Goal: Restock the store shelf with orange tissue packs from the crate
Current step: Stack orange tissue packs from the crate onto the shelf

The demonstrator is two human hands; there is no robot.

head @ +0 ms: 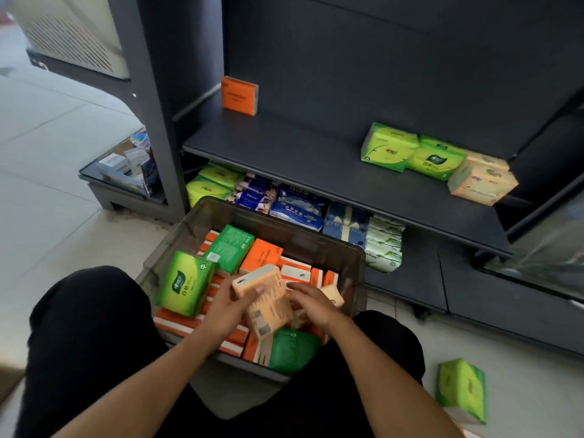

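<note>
Still digging in the crate [331, 240], one pack in hand.

My left hand [229, 306] has its fingers wrapped round a pale orange tissue pack [264, 300] above the pile; my right hand [311, 301] is down among the orange packs [262, 254], fingers loosely bent, can't tell if they've got anything. Next I reckon it goes on the shelf [316, 162] beside the lone orange pack [239, 95] back left.

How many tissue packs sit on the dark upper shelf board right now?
4: one orange pack standing upright at the back left of the shelf, and at the right end two green packs beside a pale peach pack. The right edge may hide more.
</note>
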